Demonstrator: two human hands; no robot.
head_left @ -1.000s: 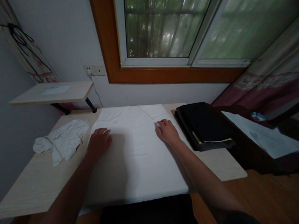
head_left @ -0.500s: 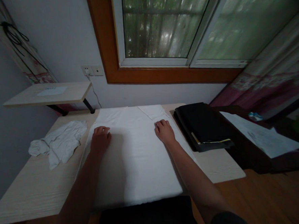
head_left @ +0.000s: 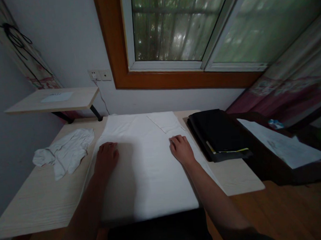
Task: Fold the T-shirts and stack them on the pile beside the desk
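Observation:
A large white cloth (head_left: 152, 171), perhaps a shirt, is spread over the table and reaches past its front edge. A diagonal fold line runs across its far right part. My left hand (head_left: 107, 157) lies palm down on the cloth's left side, fingers loosely bent and pointing away from me. On the opposite side, my right hand (head_left: 182, 148) rests on the cloth just below the fold, its fingers slightly spread and a little bent. Neither hand shows cloth pinched in it.
A crumpled white cloth (head_left: 70, 152) lies on the table (head_left: 43, 199) at left, below a small raised shelf (head_left: 80, 96). Folded black fabric (head_left: 218, 131) is stacked at right. Beyond it, a paper sheet (head_left: 278, 141) lies on a dark surface. The window (head_left: 171, 28) is behind.
Both hands have slid slightly toward me over the white cloth, the right one also a little to the right. The cloth's far part shows slightly more.

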